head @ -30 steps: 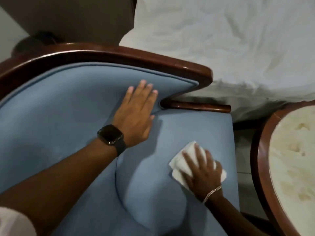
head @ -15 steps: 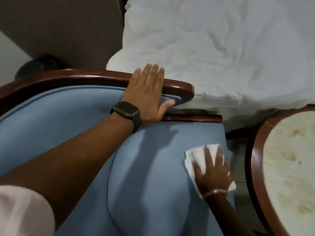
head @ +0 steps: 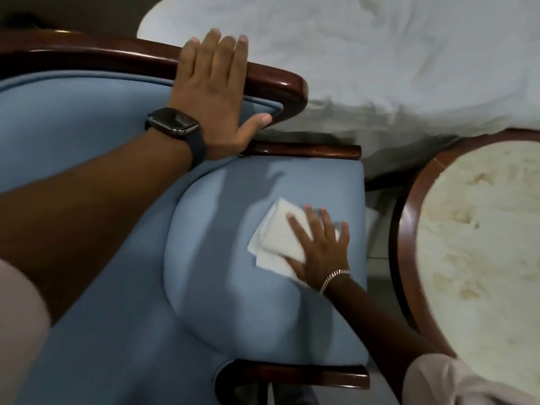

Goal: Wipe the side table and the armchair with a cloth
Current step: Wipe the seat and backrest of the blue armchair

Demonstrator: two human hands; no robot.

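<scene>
black smartwatch [head: 173,123], chain bracelet [head: 333,278], pale pink sleeves [head: 455,381]

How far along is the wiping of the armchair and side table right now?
Done: nothing can be confirmed; no surface shows a clear wiped mark. In hand: the right hand presses the folded white cloth flat on the blue seat cushion, while the left hand braces on the wooden armrest. Left: the side table shows no cloth on it.

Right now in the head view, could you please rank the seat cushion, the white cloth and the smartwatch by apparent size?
1. Seat cushion, by far the largest.
2. White cloth, partly hidden under the right hand.
3. Smartwatch on the left wrist, smallest, though nearer the camera.
</scene>
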